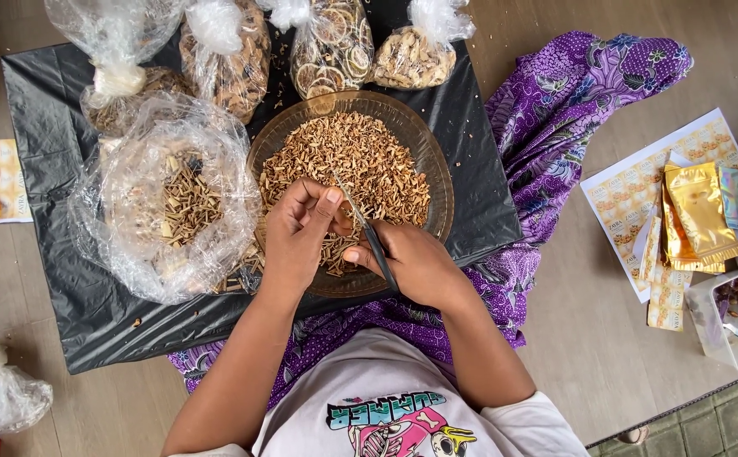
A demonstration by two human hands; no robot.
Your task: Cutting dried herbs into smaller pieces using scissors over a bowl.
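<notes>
Scissors [369, 233] are in the right hand [415, 267], just below the middle of the frame, and that hand is closed around their dark handles while the thin blades point up and to the left over a round brown glass bowl [437, 161]. The left hand [297, 228] sits just left of them with its fingers curled together, pinching something small right at the blades, though the piece itself is too tiny to make out. Both hands hang over the near edge of the bowl, which is full of little brown dried bits [348, 165] that look like chopped bark or root. So the step now looks like snipping: one hand feeds a piece, the other cuts, and the bits drop into the bowl. I think the next move calls for keeping the fingertips clear of the blades and holding the piece over the bowl so nothing falls outside. To the left of the bowl lies an open clear plastic bag [166, 199] with longer brown sticks inside, close to the left hand. Along the top of the frame stand more tied bags [331, 42] of dried things, one with round slices. All of this rests on a black plastic sheet [47, 127] on the floor. At the right side lie shiny gold pouches [699, 207] on printed sheets.
</notes>
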